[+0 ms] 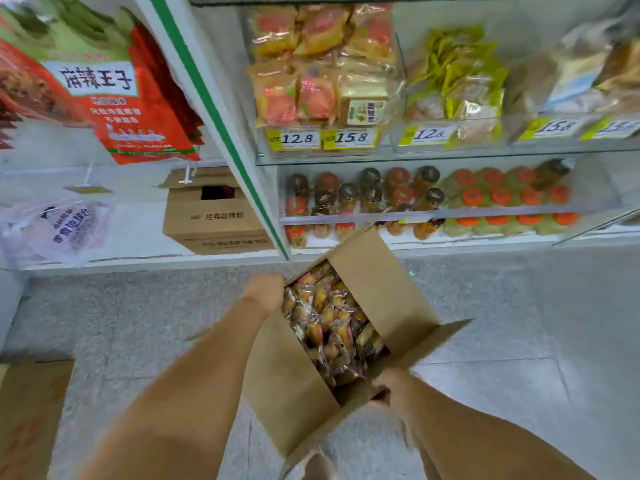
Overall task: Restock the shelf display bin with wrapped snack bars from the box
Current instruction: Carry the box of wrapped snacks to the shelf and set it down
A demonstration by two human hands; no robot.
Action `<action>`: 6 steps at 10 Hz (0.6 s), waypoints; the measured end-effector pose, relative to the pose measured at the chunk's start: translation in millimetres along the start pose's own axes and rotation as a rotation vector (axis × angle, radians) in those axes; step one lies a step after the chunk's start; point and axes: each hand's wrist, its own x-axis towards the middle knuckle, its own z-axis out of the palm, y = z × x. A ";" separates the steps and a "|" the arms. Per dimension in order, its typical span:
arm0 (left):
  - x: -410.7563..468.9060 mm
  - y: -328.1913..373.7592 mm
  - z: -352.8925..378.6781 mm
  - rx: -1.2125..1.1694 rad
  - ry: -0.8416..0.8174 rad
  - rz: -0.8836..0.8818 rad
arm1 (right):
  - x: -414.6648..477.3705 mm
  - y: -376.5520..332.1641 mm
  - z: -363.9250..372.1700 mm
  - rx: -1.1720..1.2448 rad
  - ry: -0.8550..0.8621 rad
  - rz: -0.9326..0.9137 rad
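Snack bars [332, 320] in clear wrappers fill the open cardboard box [381, 282] I'm holding up off the grey floor [138, 323], low in the middle of my view, its flaps folded outward. Starting at the far left, red hanging snack bags [114, 91] fill the upper corner, with a pale plastic bag [59, 230] on a low ledge beneath them. Just to their right a second, closed carton [214, 216] sits on that same ledge, beside the white-and-green shelf post [221, 126]. My left hand [266, 292] is clenched over the far left corner of the box rim, fingers hidden inside it. Above, past the post, the display bin [325, 64] on the upper glass shelf is stacked with orange-and-pink wrapped packs, and carries yellow price tags [322, 138] reading 12.8 and 15.8. My right hand [391, 386] grips the near right edge of the box, fingers curled around the cardboard. Further right, a neighbouring bin [453, 84] holds yellow-green packs, and the shelf below it carries rows of small bottles [367, 199] and orange-capped tubs [502, 199]. The far right bins are too blurred to read.
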 end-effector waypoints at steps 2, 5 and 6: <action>75.9 103.8 1.4 -0.068 -0.045 0.029 | 30.5 -28.4 -98.6 0.190 0.015 0.149; 191.6 194.2 56.4 -0.021 -0.031 0.081 | 137.6 -40.2 -149.0 0.350 0.040 0.157; 235.4 200.5 75.4 -0.021 -0.016 0.083 | 182.7 -46.2 -149.1 0.445 0.062 0.254</action>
